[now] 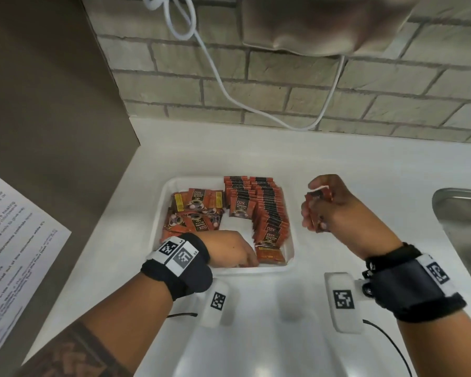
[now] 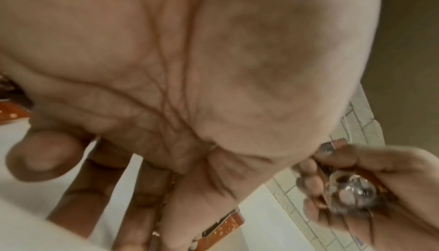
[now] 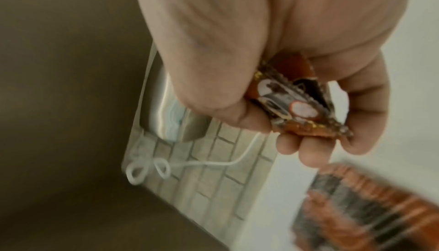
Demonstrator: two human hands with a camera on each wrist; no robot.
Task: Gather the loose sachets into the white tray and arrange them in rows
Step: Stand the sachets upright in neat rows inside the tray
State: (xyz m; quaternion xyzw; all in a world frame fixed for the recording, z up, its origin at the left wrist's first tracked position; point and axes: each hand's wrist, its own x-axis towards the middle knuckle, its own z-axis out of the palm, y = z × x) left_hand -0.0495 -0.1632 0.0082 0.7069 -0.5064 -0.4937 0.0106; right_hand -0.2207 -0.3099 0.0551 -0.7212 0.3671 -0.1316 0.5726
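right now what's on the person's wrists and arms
Each wrist wears a black fabric band with a white strip of square black-and-white markers: left band, right band. A white box with the same kind of marker hangs under each wrist, trailing a thin black cable. The left forearm bears a dark patterned tattoo. No sleeves show.

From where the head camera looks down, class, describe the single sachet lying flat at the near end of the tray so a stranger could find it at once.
Start at the white tray on the counter beside the sink. Follow the upright row of sachets along its right side towards the person. At the near right corner, by the left hand, lies the flat sachet: face up, while its neighbours stand on edge.
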